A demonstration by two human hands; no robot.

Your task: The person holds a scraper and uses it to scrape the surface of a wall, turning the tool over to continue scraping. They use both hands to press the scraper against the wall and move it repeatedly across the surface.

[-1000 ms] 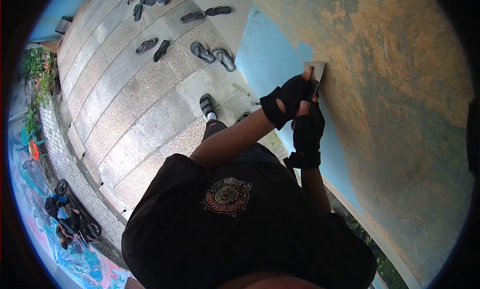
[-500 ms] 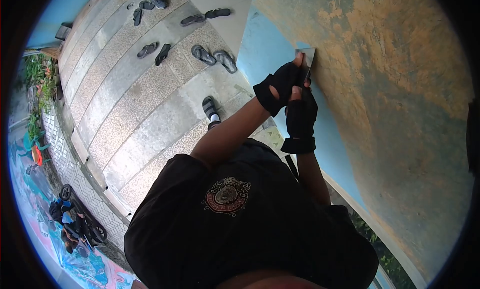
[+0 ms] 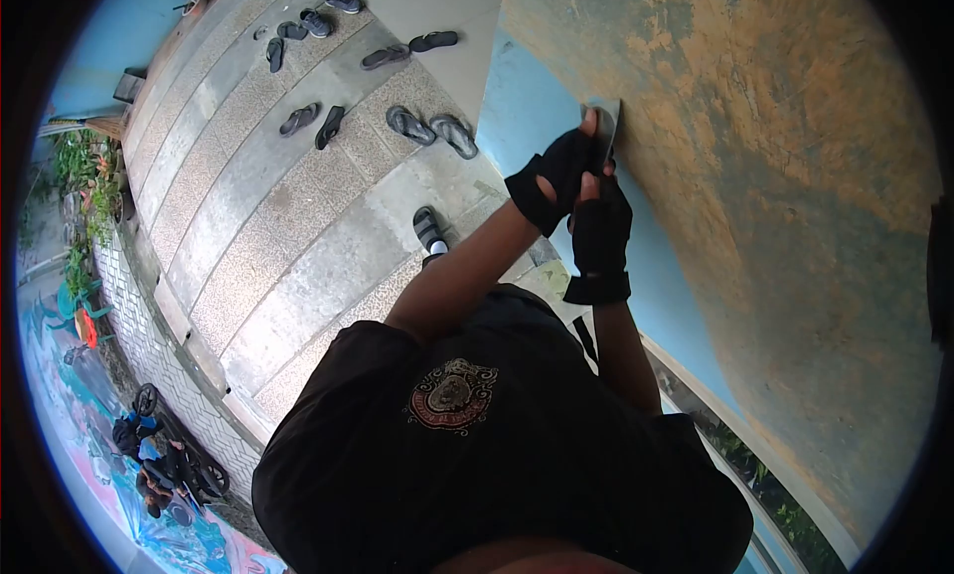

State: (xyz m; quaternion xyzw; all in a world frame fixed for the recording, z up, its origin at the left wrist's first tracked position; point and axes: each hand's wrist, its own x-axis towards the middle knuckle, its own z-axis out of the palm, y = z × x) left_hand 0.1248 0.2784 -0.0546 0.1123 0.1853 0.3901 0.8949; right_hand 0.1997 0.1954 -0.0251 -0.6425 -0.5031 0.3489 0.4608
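Currently both gloved hands are stacked at the upper middle of the frame, against the wall (image 3: 795, 176). The left hand (image 3: 555, 174), in a black fingerless glove, is clenched around the scraper (image 3: 607, 127) from the left. The right hand (image 3: 599, 234) sits just below it, touching it, and is closed on the lower part of the same tool. The metal blade sticks up above the fingertips and lies on the wall, right where the blue paint (image 3: 527, 107) meets the mottled orange surface.

Compared with half a second ago, the blade shows a narrower sliver, turned more edge-on, while the hands hold almost the same spot. A full second ago they were lower and further right along the wall.

Left of the hands, a pair of sandals (image 3: 432, 129) lies on the tiled floor (image 3: 278, 236), now a little lower in the frame than before. The person's own sandalled foot (image 3: 429, 228) stands below them.
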